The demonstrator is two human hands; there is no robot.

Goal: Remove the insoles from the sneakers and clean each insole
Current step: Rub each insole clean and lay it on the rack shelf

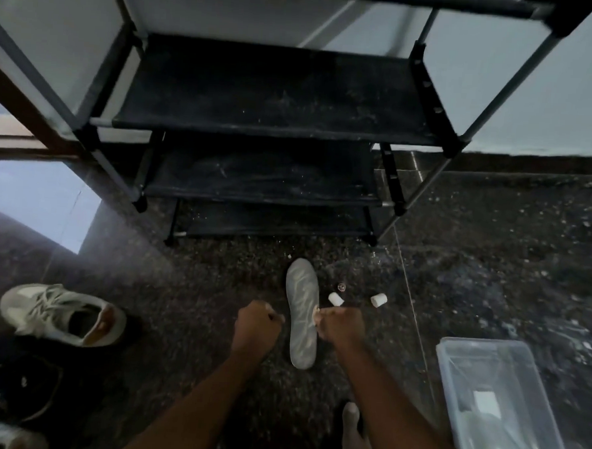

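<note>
Head view shows us a grey insole [301, 313] lying flat on the dark speckled floor [491, 269] before a black shoe rack [270, 96], between our two fists. Our left hand [257, 324] is curled closed just beside it, seemingly on nothing, while our right hand [340, 324] is closed around something pale at the insole's edge. A light sneaker [62, 313] sits well to the left.

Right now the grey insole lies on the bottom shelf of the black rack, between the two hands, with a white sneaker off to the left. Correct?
Not quite. The head view shows the insole lying on the floor in front of the rack, not on its bottom shelf. It is between the left hand and right hand, white sneaker left.
</note>
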